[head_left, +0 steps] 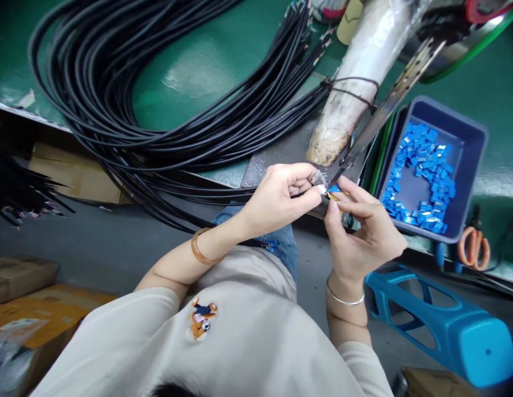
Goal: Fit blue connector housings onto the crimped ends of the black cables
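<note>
Left hand (277,193): grip narrowed to a pinch, thumb against fingers, holding a cable end (322,189); a grey covering shows at a fingertip.
Right hand (362,231): thumb and fingers drawn close, their tips just beside the cable end; whether this grip clasps a thin wire cannot be told.
Cable end: emerges from the tip of the left grip, between the two hands and above the near edge of the tabletop (190,77).
Small blue piece (335,188): just beyond the left grip, near the right fingertips; contact with either is too small to tell.
Soldering iron (374,124): slants down from the upper right, its dark tip meeting the work area between the hands.
Plastic-wrapped tube (356,94): beside the iron, encircled by a dark tie.
Black cables (223,138): looped in a thick bundle across the tabletop, several strands passing toward the left hand.
Bin (455,124): on the tabletop to the right, bearing many blue connectors (441,187).
Orange-handled tool (471,248): at the tabletop edge, just beside the bin.
Blue stool (484,347): lower right, below tabletop level.
</note>
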`<state>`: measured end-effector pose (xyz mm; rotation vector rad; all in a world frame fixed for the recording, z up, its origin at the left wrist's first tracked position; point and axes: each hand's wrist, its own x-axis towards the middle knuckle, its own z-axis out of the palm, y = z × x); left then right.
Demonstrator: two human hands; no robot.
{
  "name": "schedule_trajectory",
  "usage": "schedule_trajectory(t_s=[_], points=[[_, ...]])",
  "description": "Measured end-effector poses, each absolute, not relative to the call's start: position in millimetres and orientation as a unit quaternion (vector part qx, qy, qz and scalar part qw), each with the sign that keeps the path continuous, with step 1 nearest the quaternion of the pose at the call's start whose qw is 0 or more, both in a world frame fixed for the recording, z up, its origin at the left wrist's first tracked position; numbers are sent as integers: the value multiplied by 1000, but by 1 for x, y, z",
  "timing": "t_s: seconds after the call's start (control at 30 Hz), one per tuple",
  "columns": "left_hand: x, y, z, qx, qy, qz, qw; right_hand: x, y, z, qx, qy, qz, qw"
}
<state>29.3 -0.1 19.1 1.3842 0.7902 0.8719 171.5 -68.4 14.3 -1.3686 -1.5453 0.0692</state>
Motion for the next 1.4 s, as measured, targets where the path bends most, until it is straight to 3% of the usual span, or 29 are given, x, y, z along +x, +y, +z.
schedule_trajectory(t_s=[1.4], points=[[27,-2,22,640,349,361,581,170,-66,17,-573,-673,-70,463]])
